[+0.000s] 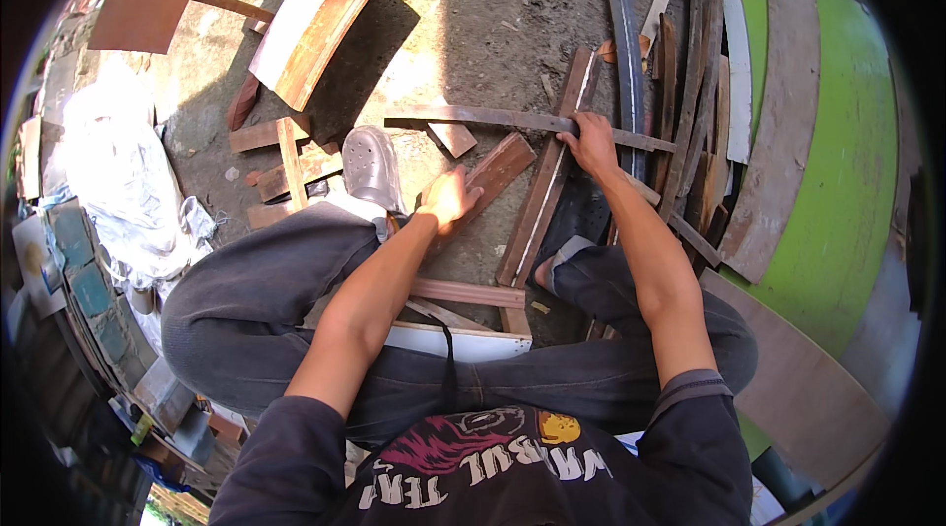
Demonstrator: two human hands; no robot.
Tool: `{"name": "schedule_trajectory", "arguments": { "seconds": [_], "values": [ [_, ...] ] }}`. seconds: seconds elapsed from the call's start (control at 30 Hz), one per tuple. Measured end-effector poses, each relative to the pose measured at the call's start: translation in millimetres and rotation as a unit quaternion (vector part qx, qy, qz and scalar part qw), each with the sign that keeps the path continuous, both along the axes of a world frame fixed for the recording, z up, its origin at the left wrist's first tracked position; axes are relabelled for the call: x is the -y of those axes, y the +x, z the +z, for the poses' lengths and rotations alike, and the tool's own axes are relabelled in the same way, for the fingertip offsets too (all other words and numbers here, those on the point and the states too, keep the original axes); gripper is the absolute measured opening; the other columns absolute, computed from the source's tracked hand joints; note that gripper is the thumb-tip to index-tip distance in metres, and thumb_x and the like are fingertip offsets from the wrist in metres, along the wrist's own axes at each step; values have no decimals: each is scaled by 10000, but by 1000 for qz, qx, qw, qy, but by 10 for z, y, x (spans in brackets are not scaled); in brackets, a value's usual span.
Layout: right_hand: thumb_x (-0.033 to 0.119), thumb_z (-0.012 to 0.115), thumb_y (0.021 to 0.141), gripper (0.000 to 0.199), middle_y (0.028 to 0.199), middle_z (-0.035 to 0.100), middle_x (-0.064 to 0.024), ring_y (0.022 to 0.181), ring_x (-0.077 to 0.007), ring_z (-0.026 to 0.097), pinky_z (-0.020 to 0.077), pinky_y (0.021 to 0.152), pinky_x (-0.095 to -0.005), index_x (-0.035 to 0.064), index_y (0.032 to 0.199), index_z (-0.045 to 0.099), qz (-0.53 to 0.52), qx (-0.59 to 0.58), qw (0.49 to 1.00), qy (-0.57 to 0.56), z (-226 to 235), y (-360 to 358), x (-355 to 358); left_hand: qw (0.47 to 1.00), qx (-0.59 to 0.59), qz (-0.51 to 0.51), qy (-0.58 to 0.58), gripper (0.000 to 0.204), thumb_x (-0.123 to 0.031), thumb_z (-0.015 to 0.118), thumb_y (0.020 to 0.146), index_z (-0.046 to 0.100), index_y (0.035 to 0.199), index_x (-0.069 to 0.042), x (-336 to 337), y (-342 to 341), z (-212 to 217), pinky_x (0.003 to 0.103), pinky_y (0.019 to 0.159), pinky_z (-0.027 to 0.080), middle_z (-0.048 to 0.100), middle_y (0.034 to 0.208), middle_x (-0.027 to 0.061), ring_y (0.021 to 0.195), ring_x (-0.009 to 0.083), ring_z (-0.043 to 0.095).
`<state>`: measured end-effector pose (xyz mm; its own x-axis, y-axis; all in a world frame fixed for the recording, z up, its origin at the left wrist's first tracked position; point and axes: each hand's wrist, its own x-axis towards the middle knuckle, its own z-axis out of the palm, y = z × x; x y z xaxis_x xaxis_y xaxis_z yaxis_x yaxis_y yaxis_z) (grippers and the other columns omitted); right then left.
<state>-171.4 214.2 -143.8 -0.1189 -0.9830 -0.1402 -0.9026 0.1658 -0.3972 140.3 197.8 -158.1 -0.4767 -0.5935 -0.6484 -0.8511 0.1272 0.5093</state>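
My right hand [591, 144] is closed around a long, thin wooden strip [473, 115] that lies crosswise in front of me. The strip passes over a longer brown wooden bar [552, 176] with a pale line down its length. To the left, my left hand [448, 199] grips a short reddish-brown plank [501, 167], which slants up to the right. Its fingertips are partly hidden against the wood. A small wood offcut [453, 139] lies on the ground under the strip, between the plank and my left shoe [371, 167].
Several long boards [690, 83] and a green panel [838, 152] lie along the right. A wooden frame [463, 341] sits between my legs. Wood scraps [288, 166] lie beyond my left knee, with a white sack [128, 171] farther left. A large plank [330, 19] stands at the upper left.
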Motion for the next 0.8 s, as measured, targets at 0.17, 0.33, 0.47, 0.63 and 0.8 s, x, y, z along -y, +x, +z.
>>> {"name": "schedule_trajectory", "arguments": {
  "seconds": [0.17,0.33,0.47,0.63,0.8],
  "values": [
    [220,749,787,573,1225,578,-200,1181,-369,503,351,1042,-474,-6,1264,524,-81,4,997,-13,-73,129,-73,1000,1,16,21,402,-347,537,940,511,1186,-31,-73,-76,51,516,892,474,654,1030,255,1001,433,622],
    [210,701,818,621,1319,522,-214,1263,-371,449,319,1083,-478,-1,1347,451,-151,5,985,-78,-6,227,-180,992,-58,97,-58,402,-356,476,978,475,1231,-43,-390,51,52,499,939,456,620,1151,250,1084,420,592],
    [227,644,858,556,1304,532,-204,1267,-371,442,323,1071,-482,4,1336,467,-313,23,947,-72,47,495,-360,969,-93,183,-141,421,-333,442,1000,435,1290,-28,-413,-16,-35,496,955,438,606,1179,262,1106,442,571],
    [232,622,874,478,1257,563,-164,1227,-349,478,365,1027,-467,57,1305,512,-319,71,945,-15,61,878,-634,938,-175,264,-142,452,-249,436,1007,368,1379,-2,-70,-304,36,482,971,427,584,1230,292,1118,463,565],
    [233,606,893,381,1172,601,-174,1116,-355,558,445,950,-443,44,1221,561,-234,138,962,18,46,1121,-822,935,-170,282,-135,483,-229,444,1007,346,1425,-8,176,-465,-49,471,987,431,572,1258,293,1146,450,558]
  ]
}}
